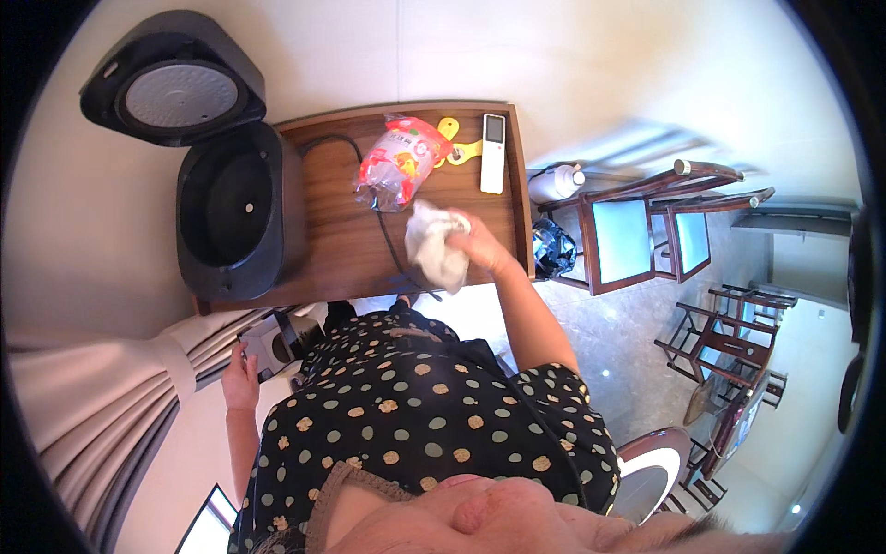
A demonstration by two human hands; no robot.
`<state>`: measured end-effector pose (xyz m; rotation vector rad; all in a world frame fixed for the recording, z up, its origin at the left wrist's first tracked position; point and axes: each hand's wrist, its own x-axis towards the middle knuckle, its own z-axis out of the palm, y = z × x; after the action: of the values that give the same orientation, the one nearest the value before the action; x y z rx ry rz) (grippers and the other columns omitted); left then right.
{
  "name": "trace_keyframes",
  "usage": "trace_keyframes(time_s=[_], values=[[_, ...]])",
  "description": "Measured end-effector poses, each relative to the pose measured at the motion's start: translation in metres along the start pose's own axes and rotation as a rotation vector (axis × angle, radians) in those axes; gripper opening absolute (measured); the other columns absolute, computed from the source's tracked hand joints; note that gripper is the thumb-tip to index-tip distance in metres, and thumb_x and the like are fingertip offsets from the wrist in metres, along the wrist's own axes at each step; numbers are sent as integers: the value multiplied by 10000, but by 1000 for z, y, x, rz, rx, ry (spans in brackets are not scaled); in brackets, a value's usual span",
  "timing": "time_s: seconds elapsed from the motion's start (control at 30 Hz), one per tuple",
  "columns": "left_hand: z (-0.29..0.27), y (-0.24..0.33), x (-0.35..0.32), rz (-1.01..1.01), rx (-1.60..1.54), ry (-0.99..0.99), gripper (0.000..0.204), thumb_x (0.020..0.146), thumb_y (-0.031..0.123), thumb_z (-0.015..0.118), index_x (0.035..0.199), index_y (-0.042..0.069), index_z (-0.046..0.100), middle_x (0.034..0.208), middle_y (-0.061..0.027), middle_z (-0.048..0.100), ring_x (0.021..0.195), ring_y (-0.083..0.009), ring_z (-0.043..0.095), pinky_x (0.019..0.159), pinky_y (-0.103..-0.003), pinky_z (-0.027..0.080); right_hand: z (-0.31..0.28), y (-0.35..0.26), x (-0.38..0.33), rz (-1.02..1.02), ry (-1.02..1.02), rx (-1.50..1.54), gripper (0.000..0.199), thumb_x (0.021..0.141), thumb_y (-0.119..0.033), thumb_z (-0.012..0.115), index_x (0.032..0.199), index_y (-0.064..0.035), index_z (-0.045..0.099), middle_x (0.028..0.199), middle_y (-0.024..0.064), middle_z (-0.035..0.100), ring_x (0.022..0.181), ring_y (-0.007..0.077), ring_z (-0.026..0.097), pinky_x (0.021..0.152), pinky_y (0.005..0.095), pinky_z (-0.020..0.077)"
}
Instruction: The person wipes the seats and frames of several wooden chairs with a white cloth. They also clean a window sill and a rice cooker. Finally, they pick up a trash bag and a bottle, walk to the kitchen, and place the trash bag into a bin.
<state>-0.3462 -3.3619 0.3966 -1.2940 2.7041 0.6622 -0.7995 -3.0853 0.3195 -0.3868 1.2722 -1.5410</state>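
My right hand (478,242) is closed around a crumpled white cloth (437,247), over the front part of a brown wooden tabletop (337,249). Low at the left, beside my body, my left hand (242,377) has its fingers at the edge of a grey and black object (272,347) whose kind I cannot make out. A dark rice cooker (235,208) stands at the table's left end, its lid (180,88) raised. The sensor button shows in its bottom, and no inner pot sits inside. A red and clear plastic bag (401,164) lies beyond the cloth.
A yellow scoop-like thing (464,152) and a white remote control (494,155) lie at the back right. A black power cord (381,231) crosses the table. Right of it are a white flask (556,184), a dark bag (552,247) and chairs (620,242). A curtain (120,397) hangs left.
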Motion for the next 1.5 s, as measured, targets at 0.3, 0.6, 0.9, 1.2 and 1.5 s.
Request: trace_keyframes(time_s=[0.3,0.6,0.9,1.2,1.5], values=[[-6,41,-4,67,13,-57,213,914,252,551,1048,98,611,665,-150,596,611,-333,585,586,-411,464,29,74,14,-504,363,-1584,637,670,-269,683,1273,-179,499,1311,90,456,1123,348,462,933,483,379],[-7,2,-28,152,-125,8,242,951,260,499,1046,63,604,689,-152,612,622,-302,607,596,-378,475,-34,79,-68,-288,888,-1487,603,651,-153,687,1227,-189,512,1299,100,467,974,348,499,810,447,437],[11,-16,-42,149,26,-156,221,918,289,554,1027,104,609,620,-135,585,579,-322,593,547,-426,455,73,137,-64,-209,776,-1320,533,625,-153,730,1128,-144,554,1248,147,450,1019,391,497,856,461,478],[48,-6,-46,291,14,-206,302,938,332,491,963,60,620,714,-195,619,711,-398,610,634,-449,469,73,148,-148,364,161,181,304,775,-206,575,1035,-54,616,904,72,640,784,173,623,724,313,513],[109,21,-56,163,128,-479,486,937,463,435,874,27,642,757,-236,608,761,-425,593,658,-466,452,-46,194,-230,586,317,-614,673,746,-581,639,999,41,678,1002,181,653,879,258,622,828,326,481]])
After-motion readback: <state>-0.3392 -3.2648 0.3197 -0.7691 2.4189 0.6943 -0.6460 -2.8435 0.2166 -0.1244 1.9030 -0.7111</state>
